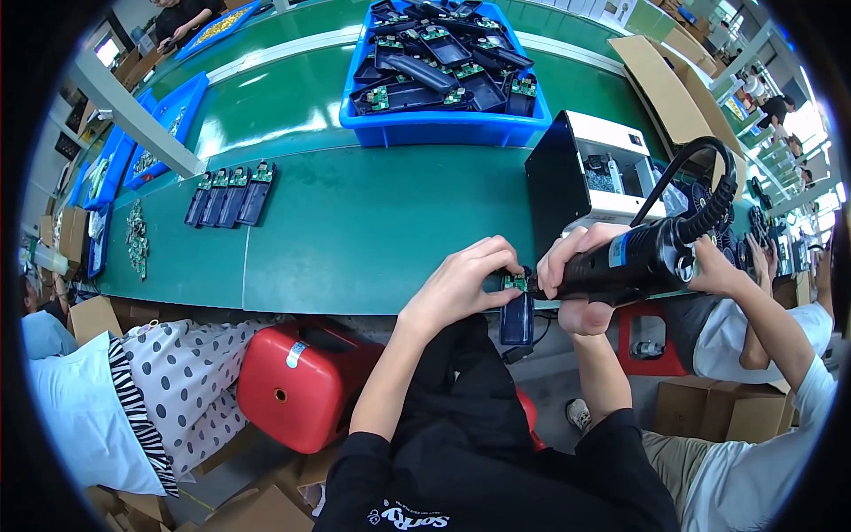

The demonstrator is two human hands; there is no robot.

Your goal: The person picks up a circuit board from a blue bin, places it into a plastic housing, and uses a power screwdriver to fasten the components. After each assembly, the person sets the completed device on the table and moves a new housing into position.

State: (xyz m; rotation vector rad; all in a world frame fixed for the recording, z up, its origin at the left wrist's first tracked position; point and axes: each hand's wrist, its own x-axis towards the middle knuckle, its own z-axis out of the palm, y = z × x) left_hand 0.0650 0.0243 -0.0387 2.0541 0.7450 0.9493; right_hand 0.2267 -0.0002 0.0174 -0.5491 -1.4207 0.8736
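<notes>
My left hand (459,282) grips a dark plastic housing (516,323) at the table's front edge, thumb and fingers pinching its upper end. A small green circuit board (514,282) sits in that end, partly covered by my fingertips. In my right hand (574,255) is a black electric screwdriver (616,266), held almost level with its front end pointing left at the board. Its tip is hidden behind my fingers. A thick black cable (716,191) curls up from the tool's back end.
A blue bin (443,134) heaped with similar housings stands at the back. Right of it is a black-and-white screw feeder (612,155). Several housings with boards (232,195) line up at left, beside loose circuit boards (137,239). Co-workers sit on both sides; a red stool (292,381) is at left.
</notes>
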